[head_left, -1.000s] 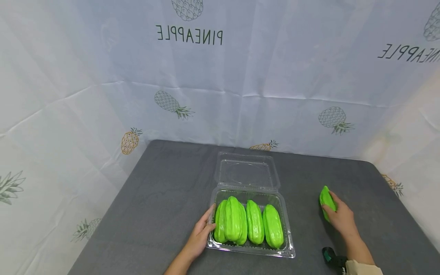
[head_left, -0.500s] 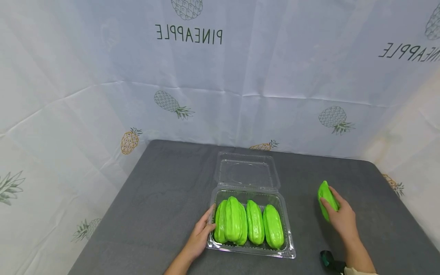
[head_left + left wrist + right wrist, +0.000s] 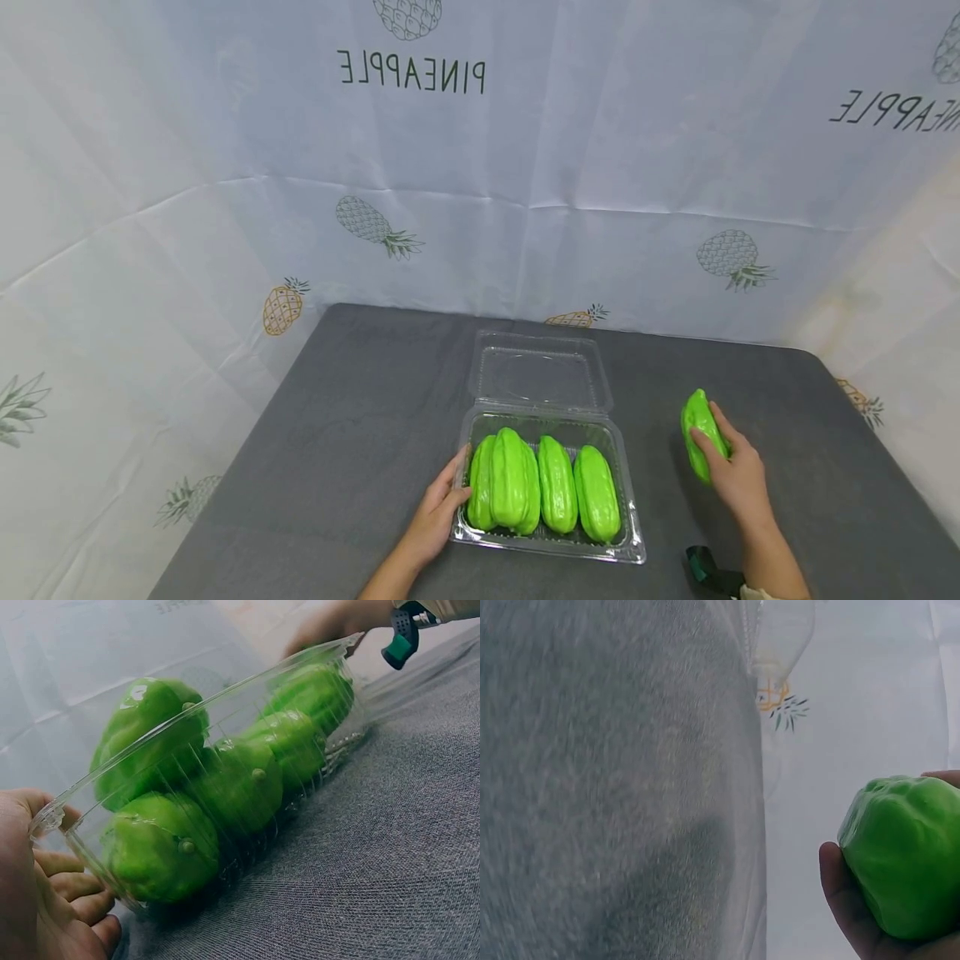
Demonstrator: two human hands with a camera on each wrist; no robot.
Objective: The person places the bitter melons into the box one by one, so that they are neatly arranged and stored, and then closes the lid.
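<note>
A clear plastic clamshell box stands on the table with its lid folded back. Inside lie several shiny green ribbed gourds, one of them on top of others at the left. My left hand grips the box's left side, its fingers against the wall in the left wrist view. To the right of the box, my right hand holds another green ribbed gourd above the table, thumb on one side and fingers on the other. The right wrist view shows this gourd's blunt, lumpy end.
The open lid lies behind the box. A dark grey cloth covers the table. White curtains with pineapple prints hang behind and at the sides. A black and green wrist device sits on the right wrist.
My right hand has lifted the gourd off the table and carried it slightly left, toward the box. The left hand and the box have stayed in place.
</note>
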